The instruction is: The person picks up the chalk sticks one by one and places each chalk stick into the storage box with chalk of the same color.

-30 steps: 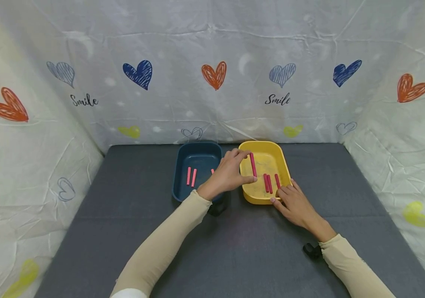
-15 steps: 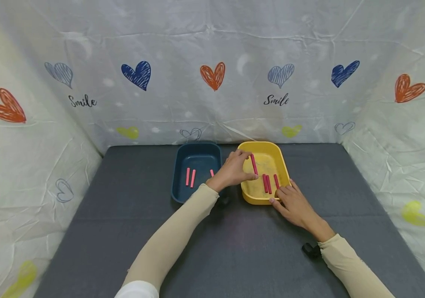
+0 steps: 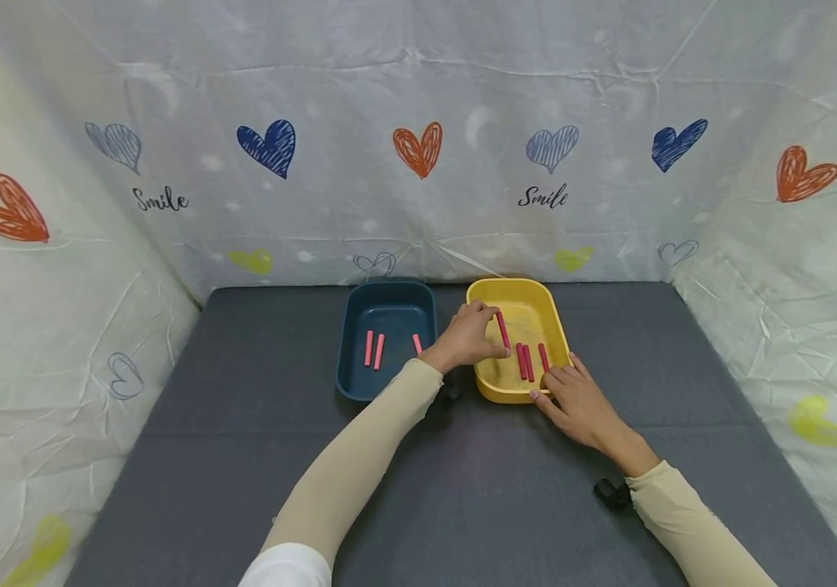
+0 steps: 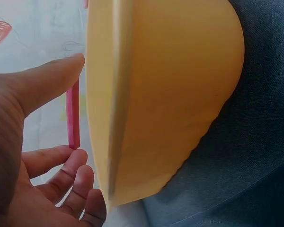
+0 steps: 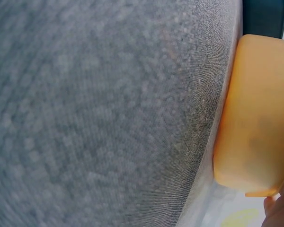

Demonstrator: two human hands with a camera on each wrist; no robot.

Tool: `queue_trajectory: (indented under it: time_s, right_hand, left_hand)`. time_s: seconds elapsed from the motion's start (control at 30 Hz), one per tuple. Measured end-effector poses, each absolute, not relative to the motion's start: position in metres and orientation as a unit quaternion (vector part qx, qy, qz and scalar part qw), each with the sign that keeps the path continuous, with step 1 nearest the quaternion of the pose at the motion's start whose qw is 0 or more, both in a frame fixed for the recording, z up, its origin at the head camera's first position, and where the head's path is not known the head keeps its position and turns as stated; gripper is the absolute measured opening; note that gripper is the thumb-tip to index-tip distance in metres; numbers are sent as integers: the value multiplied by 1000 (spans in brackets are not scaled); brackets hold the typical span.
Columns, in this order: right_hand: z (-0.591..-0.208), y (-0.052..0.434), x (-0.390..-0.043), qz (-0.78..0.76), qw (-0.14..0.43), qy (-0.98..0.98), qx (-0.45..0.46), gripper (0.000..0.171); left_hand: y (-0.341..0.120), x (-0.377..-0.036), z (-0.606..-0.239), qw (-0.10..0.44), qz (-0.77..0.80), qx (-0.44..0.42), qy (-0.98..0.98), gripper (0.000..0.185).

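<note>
My left hand (image 3: 497, 333) pinches one pink stick (image 3: 504, 330) between thumb and fingers, just above the left side of the yellow tray (image 3: 535, 297). In the left wrist view the stick (image 4: 73, 118) stands between thumb and fingertips (image 4: 66, 172), beside the tray's outer wall (image 4: 165, 94). Three more pink sticks (image 3: 530, 363) lie in the yellow tray. My right hand (image 3: 552, 383) rests with relaxed fingers against the tray's near right corner, holding nothing. The dark blue tray (image 3: 389, 297) to the left holds three pink sticks (image 3: 374, 349).
Both trays stand side by side at the back of the grey cloth table (image 3: 242, 456). White sheets printed with hearts (image 3: 418, 147) wall it in behind and on both sides. The right wrist view shows grey cloth (image 5: 109, 113) and the yellow tray's wall (image 5: 255, 118).
My left hand has carried the pink stick slightly right and down over the yellow tray. The right hand has stayed at the tray's corner.
</note>
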State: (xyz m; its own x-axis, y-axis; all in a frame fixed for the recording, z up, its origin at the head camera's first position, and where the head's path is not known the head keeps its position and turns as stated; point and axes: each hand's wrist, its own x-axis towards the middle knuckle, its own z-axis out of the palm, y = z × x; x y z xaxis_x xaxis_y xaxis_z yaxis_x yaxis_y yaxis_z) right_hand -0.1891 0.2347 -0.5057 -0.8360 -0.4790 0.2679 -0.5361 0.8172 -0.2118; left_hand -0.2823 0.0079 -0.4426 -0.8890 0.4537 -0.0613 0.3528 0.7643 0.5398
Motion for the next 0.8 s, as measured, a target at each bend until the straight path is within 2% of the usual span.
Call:
queue_trajectory:
  time_s: [0.53,0.8]
  right_hand:
    - [-506,234,-189,143,119,-943,275,25]
    - [-507,234,-188,142,129,-941,278,25]
  left_hand:
    - [23,-287,-447,105,174,215,955,78]
    - [29,-286,-452,89,119,222,964,75]
